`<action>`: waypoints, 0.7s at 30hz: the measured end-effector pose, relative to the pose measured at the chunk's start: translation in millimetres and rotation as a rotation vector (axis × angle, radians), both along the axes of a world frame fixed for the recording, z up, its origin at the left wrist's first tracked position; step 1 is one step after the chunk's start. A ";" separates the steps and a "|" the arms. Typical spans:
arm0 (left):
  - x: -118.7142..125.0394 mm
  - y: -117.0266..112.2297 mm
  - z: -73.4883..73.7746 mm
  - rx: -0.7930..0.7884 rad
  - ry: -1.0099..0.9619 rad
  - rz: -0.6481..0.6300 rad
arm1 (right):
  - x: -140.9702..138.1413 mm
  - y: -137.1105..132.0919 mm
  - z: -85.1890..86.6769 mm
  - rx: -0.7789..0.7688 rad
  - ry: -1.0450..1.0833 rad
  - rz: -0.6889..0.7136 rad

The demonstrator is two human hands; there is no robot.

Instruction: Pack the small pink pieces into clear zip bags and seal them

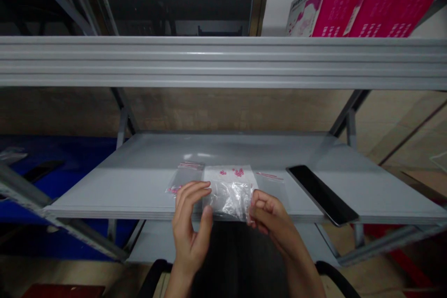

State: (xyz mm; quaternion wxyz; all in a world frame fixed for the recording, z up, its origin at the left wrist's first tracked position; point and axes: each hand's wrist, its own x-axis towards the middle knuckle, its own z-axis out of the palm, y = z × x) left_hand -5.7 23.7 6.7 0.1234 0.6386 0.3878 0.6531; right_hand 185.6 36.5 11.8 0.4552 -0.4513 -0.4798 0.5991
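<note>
Two hands work a crumpled clear plastic bag [228, 201] at the front edge of a grey metal shelf [122, 191].
Left to right: flat clear bag [184, 176] with pink bits, just behind the left hand [188, 228], whose curled fingers [190, 193] sit at the bag's left edge, grip unclear; white sheet [230, 174] with pink specks, behind the crumpled bag; right hand [275, 226], nearer the bag's gathered end, fingers [260, 207] clenched on its right edge; long axis runs across between the hands; black tablet [323, 194] well right, apart.
</note>
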 end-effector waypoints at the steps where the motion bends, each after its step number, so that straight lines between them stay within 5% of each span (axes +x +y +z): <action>1: 2.0 -4.2 3.7 0.020 0.083 0.038 | -3.9 -0.5 -0.4 0.007 0.011 0.012; 4: 12.2 -11.2 9.6 -0.065 0.186 -0.068 | -15.1 -2.3 -1.7 0.078 0.052 0.071; 10: 24.7 -3.9 1.3 -0.392 0.041 -0.390 | -26.5 -4.9 -0.5 0.112 0.127 0.221; 15: 21.8 -0.5 -0.7 -0.548 0.010 -0.467 | -21.9 -4.0 -5.3 0.086 0.110 0.376; 21: 20.6 -2.5 4.4 -0.552 0.046 -0.449 | -16.2 -1.3 -6.5 0.061 0.111 0.350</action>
